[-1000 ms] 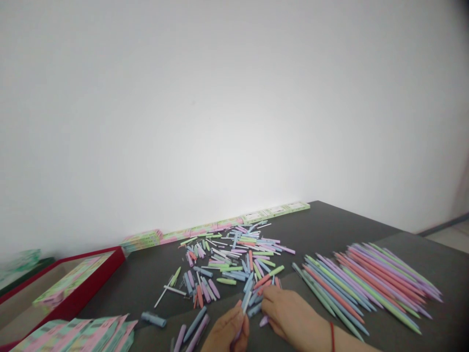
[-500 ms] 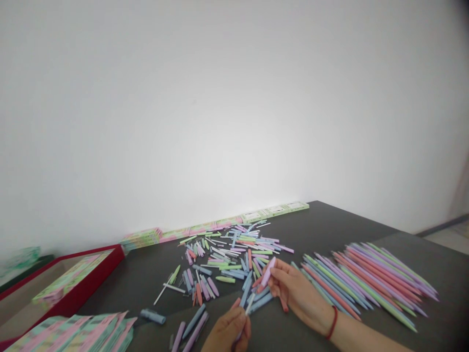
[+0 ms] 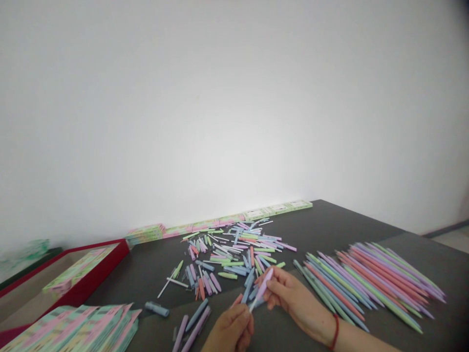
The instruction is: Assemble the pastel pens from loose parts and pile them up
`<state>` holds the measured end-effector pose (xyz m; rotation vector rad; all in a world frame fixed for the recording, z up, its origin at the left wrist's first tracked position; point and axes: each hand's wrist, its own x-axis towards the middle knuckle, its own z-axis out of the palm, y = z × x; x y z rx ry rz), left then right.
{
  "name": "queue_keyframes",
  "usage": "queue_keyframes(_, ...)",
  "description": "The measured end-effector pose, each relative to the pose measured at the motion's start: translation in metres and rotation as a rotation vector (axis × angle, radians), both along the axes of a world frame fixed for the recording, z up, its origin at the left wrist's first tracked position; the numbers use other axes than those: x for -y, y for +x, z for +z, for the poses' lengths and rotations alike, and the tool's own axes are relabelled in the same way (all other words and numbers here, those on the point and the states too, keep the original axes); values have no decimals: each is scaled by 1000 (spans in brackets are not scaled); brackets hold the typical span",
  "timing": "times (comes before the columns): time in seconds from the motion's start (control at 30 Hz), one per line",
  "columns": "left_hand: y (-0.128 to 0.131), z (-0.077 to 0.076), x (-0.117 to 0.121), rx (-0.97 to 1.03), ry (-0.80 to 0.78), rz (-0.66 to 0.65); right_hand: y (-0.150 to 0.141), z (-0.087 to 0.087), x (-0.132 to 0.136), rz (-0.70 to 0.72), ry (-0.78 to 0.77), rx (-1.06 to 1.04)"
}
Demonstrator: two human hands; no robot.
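My left hand [image 3: 231, 328] is closed around a pen part at the lower middle, with a thin white refill [image 3: 252, 307] sticking up out of the fingers. What lies inside the palm is hidden. Between thumb and fingertips, my right hand [image 3: 291, 296] pinches a purple pointed pen barrel [image 3: 264, 286]. The barrel's lower end meets the tip of the white refill; how far the refill goes in cannot be seen. Blue pen parts [image 3: 248, 283] lie just behind both hands. To the left of my left hand rest purple and blue barrels [image 3: 198, 326].
Loose pen parts [image 3: 234, 252] are scattered over the dark table [image 3: 330, 225]. Several assembled-looking pens [image 3: 381, 278] lie at the right. A red box [image 3: 104, 271] with printed cartons and stacked printed packets [image 3: 91, 327] stand at the left. Flat cartons [image 3: 227, 219] line the wall.
My right hand has brought the purple barrel down and left onto the white refill in my left hand. The two parts were apart before. The view has shifted slightly.
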<state>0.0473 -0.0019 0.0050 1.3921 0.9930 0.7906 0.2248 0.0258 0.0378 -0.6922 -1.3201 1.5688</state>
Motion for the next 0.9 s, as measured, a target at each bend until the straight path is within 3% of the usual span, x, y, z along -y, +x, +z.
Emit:
queue_keyframes(0.13,-1,5,5,-92,76,35,-4,-10,5,80,29,94)
queue_keyframes(0.33,-5,18,16,-408,396,100,2,-6,5,56,116,194)
queue_keyframes(0.47,-6,20,18,-571,423,122,2,-3,7,88,127,210)
queue_keyframes(0.57,-7,21,16,-534,419,138,2,-1,7,97,141,245)
queue_keyframes(0.63,-8,22,14,-405,343,96,2,-1,7,90,148,266)
queue_keyframes(0.8,-9,28,16,44,-233,-165,2,-3,8,96,138,251)
queue_keyframes(0.9,-10,35,20,208,-441,-243,2,-5,8,120,105,208)
